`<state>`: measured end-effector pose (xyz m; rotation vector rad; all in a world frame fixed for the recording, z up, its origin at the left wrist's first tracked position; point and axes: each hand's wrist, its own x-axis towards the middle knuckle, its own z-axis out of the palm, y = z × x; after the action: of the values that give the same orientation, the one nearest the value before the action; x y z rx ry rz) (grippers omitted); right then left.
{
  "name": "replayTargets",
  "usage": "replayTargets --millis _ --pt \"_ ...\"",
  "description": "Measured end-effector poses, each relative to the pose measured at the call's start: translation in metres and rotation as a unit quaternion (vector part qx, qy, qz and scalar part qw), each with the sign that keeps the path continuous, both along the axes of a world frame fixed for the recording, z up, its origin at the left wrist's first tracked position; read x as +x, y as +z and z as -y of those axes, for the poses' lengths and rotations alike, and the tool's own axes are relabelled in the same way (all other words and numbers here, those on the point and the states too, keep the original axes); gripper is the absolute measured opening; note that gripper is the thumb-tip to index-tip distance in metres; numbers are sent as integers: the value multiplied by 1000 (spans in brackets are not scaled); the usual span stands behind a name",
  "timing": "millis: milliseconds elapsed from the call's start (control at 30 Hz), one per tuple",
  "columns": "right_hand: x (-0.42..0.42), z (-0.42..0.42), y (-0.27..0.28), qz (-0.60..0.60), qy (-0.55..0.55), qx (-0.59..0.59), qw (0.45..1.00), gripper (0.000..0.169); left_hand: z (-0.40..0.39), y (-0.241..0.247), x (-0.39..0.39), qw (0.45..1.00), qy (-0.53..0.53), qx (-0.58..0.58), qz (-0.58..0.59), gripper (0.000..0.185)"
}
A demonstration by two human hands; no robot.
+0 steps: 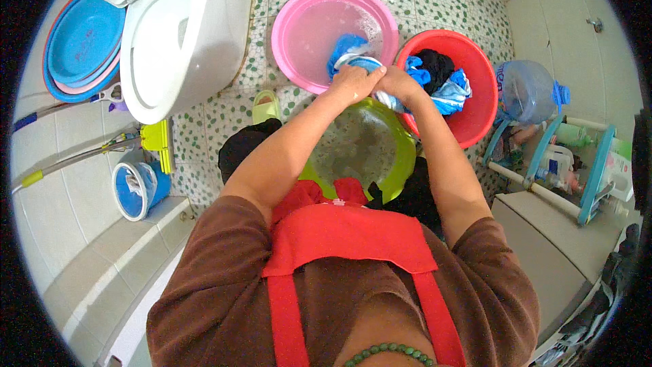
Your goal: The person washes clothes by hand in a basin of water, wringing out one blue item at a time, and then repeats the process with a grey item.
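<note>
Both of my hands are closed around a wet blue-and-white cloth point(346, 51), side by side. My left hand point(355, 80) grips it over the near right rim of a pink plastic basin point(290, 63) of cloudy, sudsy water. Close against it, my right hand point(399, 83) holds the same cloth between the pink basin and a red plastic bucket point(476, 122). One end of the cloth hangs into the pink basin; another shows below my right hand. Inside the red bucket lie a black cloth point(435, 69) and a blue-and-white cloth point(453, 93).
A lime-green basin point(405, 163) of murky water stands between my legs. At left are a toilet point(214, 35), stacked basins point(84, 35) and a blue bin point(158, 183). A large plastic water bottle point(530, 89) and a rack of bottles point(547, 148) stand at right.
</note>
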<state>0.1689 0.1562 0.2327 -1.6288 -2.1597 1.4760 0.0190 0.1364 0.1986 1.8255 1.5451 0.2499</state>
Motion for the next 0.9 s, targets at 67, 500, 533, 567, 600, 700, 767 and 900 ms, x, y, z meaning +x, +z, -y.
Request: replayTargets --millis 67,500,533,567,600,700,767,900 --pt "7 -1 5 -223 -212 -268 913 27 -4 34 -1 985 72 -2 154 51" --pt "-6 7 46 -651 -240 -548 467 31 2 38 3 460 369 -444 675 51" --pt "-13 11 47 -662 -208 -576 431 32 6 39 0 442 331 -433 712 74" --pt "-19 16 52 -668 -195 -580 423 34 1 4 -1 299 277 -489 771 73" --pt "-32 22 63 -655 -176 -577 455 34 -6 -54 -7 149 218 -518 813 73" --pt "-33 31 57 -640 -150 -587 473 30 -17 -35 6 140 204 -495 833 62" --pt "-30 33 52 -637 -127 -643 405 26 -26 36 6 249 256 -449 819 51" --pt "-25 17 74 -505 -174 -560 634 19 -52 36 -9 493 343 -333 727 42"
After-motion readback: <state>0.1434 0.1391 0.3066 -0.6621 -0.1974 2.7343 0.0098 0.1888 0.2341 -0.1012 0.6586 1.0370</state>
